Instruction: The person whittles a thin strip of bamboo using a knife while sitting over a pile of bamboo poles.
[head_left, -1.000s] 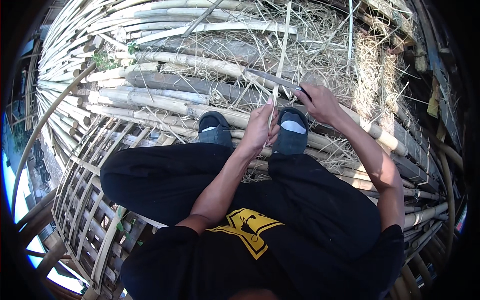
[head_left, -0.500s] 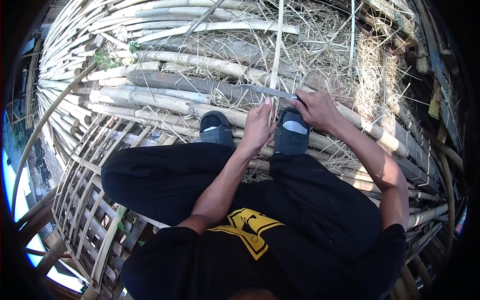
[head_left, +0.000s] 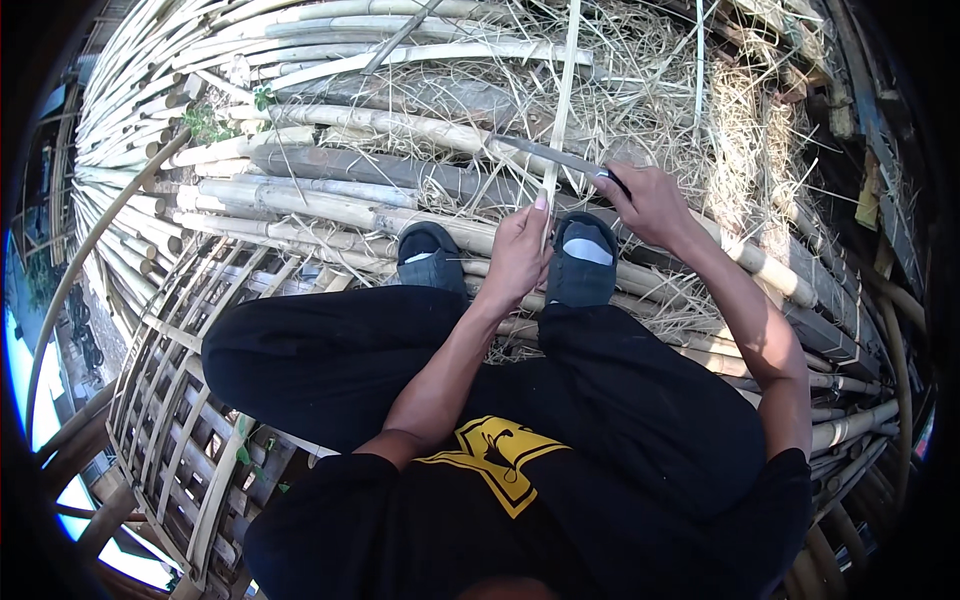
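Note:
A long, pale bamboo strip (head_left: pixel 564 95) runs away from me past the far edge of the view. My left hand (head_left: pixel 519 252) is closed around its near end, thumb along the strip, in front of my feet. In my right hand (head_left: pixel 648 207) is a knife (head_left: pixel 550 153), its dark handle mostly covered by the fingers. The blade points left and lies across the strip a little beyond my left thumb. Whether its edge bites into the strip, I cannot tell.
Bamboo poles (head_left: pixel 290 205) lie side by side under and ahead of me. Thin shavings (head_left: pixel 660 110) are heaped at the far right. A woven bamboo lattice (head_left: pixel 190 400) stands at my left. My feet wear dark sandals (head_left: pixel 583 265) close to both hands.
My right hand and the knife have moved slightly farther away along the strip and a little to the right. The strip's far end has tilted slightly right. My left hand stays nearly in place.

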